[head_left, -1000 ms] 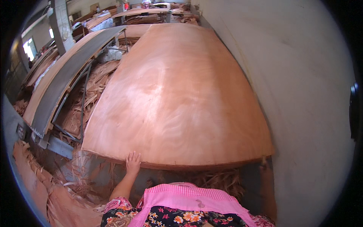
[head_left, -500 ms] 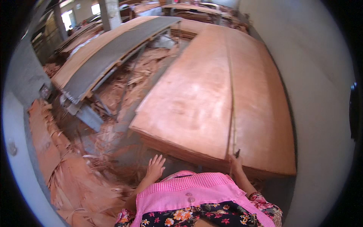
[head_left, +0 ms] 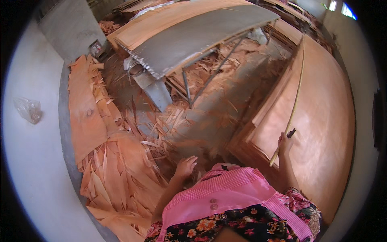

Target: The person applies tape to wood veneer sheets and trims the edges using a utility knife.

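My right hand (head_left: 284,143) grips a long thin pale stick (head_left: 297,88) along with a short dark object (head_left: 291,133), too small to identify. It is over the near left part of a stack of reddish wood veneer sheets (head_left: 322,113) on the right. My left hand (head_left: 186,165) is low in the middle, beside my pink apron (head_left: 213,193), holding nothing, with its fingers loosely extended.
A long table with a grey top (head_left: 189,32) on metal legs runs across the back. Veneer scraps (head_left: 121,169) cover the floor at left and under it. A clear plastic bag (head_left: 28,109) is by the pale left wall (head_left: 36,169). Grey floor (head_left: 205,129) separates table and stack.
My view has turned left, shifting the stack rightward. My left hand has left the stack's edge. My right hand has lifted the stick and dark object from low at the near edge.
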`<control>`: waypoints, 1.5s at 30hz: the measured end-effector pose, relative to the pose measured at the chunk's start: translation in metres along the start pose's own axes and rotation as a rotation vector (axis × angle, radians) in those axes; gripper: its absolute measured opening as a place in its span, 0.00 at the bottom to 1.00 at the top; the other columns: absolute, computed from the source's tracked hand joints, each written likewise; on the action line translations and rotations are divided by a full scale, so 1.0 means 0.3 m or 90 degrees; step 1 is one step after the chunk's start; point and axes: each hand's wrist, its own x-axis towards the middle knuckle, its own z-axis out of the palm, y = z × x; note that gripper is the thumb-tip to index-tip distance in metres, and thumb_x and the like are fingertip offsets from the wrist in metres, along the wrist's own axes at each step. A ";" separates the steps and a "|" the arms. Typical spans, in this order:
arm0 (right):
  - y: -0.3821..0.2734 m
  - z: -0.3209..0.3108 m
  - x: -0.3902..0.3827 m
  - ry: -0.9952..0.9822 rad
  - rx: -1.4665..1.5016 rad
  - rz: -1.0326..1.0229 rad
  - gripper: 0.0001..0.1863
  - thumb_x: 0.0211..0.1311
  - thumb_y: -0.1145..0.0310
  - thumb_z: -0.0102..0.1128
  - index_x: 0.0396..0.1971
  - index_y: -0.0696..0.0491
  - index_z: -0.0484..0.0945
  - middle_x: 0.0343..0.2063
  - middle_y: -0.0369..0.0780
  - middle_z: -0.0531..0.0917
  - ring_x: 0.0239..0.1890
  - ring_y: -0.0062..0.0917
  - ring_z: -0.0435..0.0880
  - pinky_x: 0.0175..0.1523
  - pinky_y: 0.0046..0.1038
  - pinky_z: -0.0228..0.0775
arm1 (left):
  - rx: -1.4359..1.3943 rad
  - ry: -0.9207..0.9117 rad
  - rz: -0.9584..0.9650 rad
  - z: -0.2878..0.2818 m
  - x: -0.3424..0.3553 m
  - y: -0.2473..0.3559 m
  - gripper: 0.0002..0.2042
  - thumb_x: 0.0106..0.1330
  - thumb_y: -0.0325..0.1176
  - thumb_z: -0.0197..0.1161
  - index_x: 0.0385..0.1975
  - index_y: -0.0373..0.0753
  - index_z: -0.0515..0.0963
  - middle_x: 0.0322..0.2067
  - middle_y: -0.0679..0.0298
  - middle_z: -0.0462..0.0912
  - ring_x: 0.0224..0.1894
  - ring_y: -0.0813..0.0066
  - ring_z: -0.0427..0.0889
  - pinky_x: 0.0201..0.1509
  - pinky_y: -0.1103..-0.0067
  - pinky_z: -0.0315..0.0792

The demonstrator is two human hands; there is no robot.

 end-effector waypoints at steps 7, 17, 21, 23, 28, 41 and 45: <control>-0.093 1.077 -0.064 -0.138 0.182 -0.032 0.09 0.51 0.71 0.55 0.16 0.52 0.67 0.10 0.31 0.66 0.09 0.16 0.64 0.15 0.19 0.54 | 0.027 -0.069 -0.057 -0.465 0.323 -0.477 0.19 0.54 0.35 0.56 0.47 0.40 0.68 0.41 0.54 0.75 0.38 0.58 0.75 0.43 0.69 0.67; -0.119 2.434 -0.606 -0.342 0.068 0.030 0.13 0.56 0.65 0.53 0.17 0.56 0.69 0.13 0.36 0.72 0.13 0.18 0.68 0.18 0.20 0.59 | -0.408 0.176 -0.369 -1.106 0.667 -1.113 0.13 0.62 0.34 0.49 0.42 0.35 0.72 0.30 0.60 0.78 0.34 0.76 0.76 0.37 0.82 0.69; -0.032 2.781 -0.873 -0.554 -0.089 0.053 0.17 0.59 0.58 0.50 0.33 0.60 0.69 0.20 0.39 0.77 0.21 0.20 0.73 0.25 0.23 0.64 | -0.767 0.083 -0.394 -1.417 0.988 -1.419 0.17 0.61 0.34 0.51 0.48 0.34 0.67 0.26 0.63 0.77 0.29 0.79 0.75 0.29 0.85 0.69; -0.037 2.915 -0.887 -0.887 -0.305 -0.062 0.15 0.59 0.62 0.50 0.37 0.60 0.71 0.24 0.39 0.78 0.26 0.19 0.75 0.29 0.24 0.68 | -0.748 -0.103 -0.419 -1.532 1.090 -1.574 0.16 0.61 0.34 0.52 0.47 0.34 0.67 0.25 0.65 0.76 0.26 0.80 0.74 0.28 0.85 0.69; -0.113 3.281 -0.727 -0.705 -0.527 -0.091 0.08 0.57 0.68 0.50 0.32 0.55 0.77 0.19 0.38 0.80 0.19 0.18 0.77 0.25 0.25 0.68 | -0.405 -0.219 -0.433 -1.873 1.253 -1.988 0.09 0.56 0.31 0.57 0.34 0.36 0.71 0.21 0.69 0.73 0.20 0.84 0.71 0.18 0.87 0.66; -0.180 4.435 -0.540 -0.503 -0.794 -0.385 0.33 0.41 0.54 0.62 0.51 0.46 0.66 0.53 0.39 0.64 0.42 0.38 0.75 0.43 0.34 0.68 | -0.309 -0.052 -0.405 -2.458 1.998 -2.667 0.06 0.52 0.31 0.58 0.22 0.35 0.74 0.10 0.72 0.65 0.09 0.87 0.61 0.12 0.87 0.54; -0.139 4.462 -0.467 -0.535 -0.755 -0.367 0.27 0.39 0.57 0.62 0.45 0.45 0.72 0.45 0.36 0.72 0.41 0.34 0.76 0.43 0.32 0.68 | -0.317 -0.096 -0.417 -2.560 2.161 -2.847 0.06 0.53 0.32 0.58 0.22 0.36 0.74 0.10 0.72 0.64 0.09 0.87 0.60 0.11 0.87 0.53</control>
